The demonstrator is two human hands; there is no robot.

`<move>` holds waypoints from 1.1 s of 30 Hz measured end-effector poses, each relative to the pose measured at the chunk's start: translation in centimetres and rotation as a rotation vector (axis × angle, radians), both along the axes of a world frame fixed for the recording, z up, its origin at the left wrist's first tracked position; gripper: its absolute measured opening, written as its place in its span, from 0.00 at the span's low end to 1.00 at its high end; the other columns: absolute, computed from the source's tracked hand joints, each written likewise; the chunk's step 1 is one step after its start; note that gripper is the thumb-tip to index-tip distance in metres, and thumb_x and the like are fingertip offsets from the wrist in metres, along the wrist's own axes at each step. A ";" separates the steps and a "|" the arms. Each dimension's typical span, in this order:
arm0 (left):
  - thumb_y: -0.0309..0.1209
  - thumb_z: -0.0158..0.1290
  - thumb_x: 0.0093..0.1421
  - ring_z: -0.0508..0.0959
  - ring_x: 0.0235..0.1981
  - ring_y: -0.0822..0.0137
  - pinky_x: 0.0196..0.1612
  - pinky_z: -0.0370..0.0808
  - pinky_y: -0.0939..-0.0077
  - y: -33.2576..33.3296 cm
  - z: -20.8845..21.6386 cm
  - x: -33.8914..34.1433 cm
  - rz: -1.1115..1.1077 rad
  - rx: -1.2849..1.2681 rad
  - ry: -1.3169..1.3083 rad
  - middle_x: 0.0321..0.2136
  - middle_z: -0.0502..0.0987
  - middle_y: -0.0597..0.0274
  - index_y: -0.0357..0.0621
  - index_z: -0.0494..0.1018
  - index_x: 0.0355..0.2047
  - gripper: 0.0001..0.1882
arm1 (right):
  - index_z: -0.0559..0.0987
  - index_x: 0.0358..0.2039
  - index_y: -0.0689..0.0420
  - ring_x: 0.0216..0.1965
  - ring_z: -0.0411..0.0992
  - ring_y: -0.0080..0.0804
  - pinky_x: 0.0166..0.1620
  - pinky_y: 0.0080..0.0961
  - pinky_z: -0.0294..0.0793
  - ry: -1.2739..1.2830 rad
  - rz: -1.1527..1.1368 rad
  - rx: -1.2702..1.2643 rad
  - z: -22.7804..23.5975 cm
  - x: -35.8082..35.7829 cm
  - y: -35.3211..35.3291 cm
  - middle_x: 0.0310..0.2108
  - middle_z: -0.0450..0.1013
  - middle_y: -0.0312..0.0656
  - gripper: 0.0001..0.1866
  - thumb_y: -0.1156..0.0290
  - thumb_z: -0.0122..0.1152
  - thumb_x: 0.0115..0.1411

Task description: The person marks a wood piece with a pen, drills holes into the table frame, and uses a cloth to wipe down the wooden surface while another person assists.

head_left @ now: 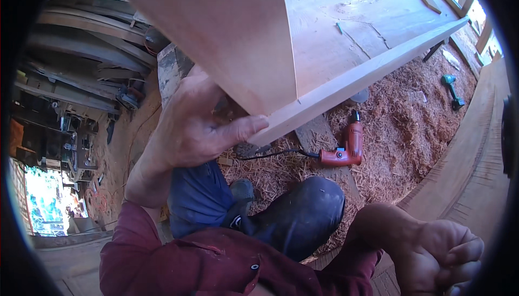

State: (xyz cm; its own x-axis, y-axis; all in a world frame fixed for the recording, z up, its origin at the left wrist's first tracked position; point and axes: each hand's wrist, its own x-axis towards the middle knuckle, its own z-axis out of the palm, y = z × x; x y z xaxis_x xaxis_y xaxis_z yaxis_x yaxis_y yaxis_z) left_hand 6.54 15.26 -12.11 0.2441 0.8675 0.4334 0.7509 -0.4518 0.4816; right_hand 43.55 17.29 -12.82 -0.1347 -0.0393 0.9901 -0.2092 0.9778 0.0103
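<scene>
My left hand (189, 123) grips the near corner of a pale wooden piece, its thumb lying along the end of a long edge rail (362, 77). Its other fingers are hidden behind the corner. A wide upright board (232, 31) rises from that corner and meets the rail at an angle. Beyond the rail spreads a broad wooden panel (335, 41) with pencil-like dark lines on it. At the lower right, my right hand (440, 255) is raised with its fingers curled in, apart from the wood. What it may hold is hidden.
A red corded power drill (346, 150) lies on a board among wood shavings (411, 128). Farther right is a green power tool (453, 91). Stacked planks (86, 41) fill the left side. A large curved plank (465, 150) runs along the right.
</scene>
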 end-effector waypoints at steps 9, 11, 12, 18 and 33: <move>0.41 0.66 0.50 0.76 0.45 0.51 0.49 0.71 0.60 0.2 2.9 -1.6 -0.127 -0.194 0.155 0.38 0.75 0.49 0.36 0.74 0.44 0.27 | 0.68 0.56 0.67 0.31 0.66 0.32 0.31 0.23 0.66 0.476 0.082 -0.459 -3.2 -9.0 6.3 0.34 0.69 0.50 0.28 0.54 0.49 0.69; 0.43 0.67 0.49 0.75 0.48 0.48 0.53 0.68 0.59 -0.3 2.6 -2.9 -0.146 -0.191 0.160 0.39 0.75 0.46 0.33 0.71 0.46 0.31 | 0.68 0.57 0.69 0.28 0.65 0.32 0.30 0.24 0.65 0.428 -0.001 -0.663 -4.3 -11.4 7.9 0.32 0.69 0.48 0.29 0.55 0.47 0.70; 0.44 0.67 0.49 0.74 0.49 0.47 0.55 0.66 0.57 -0.7 2.1 -3.5 -0.183 -0.209 0.097 0.39 0.75 0.45 0.31 0.70 0.47 0.34 | 0.68 0.56 0.72 0.25 0.64 0.32 0.29 0.25 0.65 0.349 -0.184 -0.676 -4.7 -12.8 8.5 0.30 0.69 0.46 0.30 0.53 0.45 0.70; 0.50 0.67 0.48 0.74 0.47 0.46 0.55 0.65 0.56 0.2 0.6 -0.7 -0.105 -0.055 0.044 0.40 0.75 0.42 0.30 0.69 0.46 0.37 | 0.72 0.55 0.62 0.23 0.62 0.22 0.28 0.21 0.63 0.277 -0.510 -1.411 -21.2 -3.7 12.9 0.27 0.67 0.37 0.20 0.65 0.56 0.66; 0.53 0.64 0.49 0.72 0.48 0.50 0.55 0.61 0.58 -1.9 -2.0 -0.6 0.034 0.084 0.057 0.42 0.72 0.46 0.33 0.69 0.46 0.37 | 0.70 0.56 0.64 0.42 0.74 0.38 0.47 0.42 0.73 0.154 -0.417 -2.315 -44.1 -0.8 5.8 0.42 0.75 0.50 0.28 0.64 0.64 0.57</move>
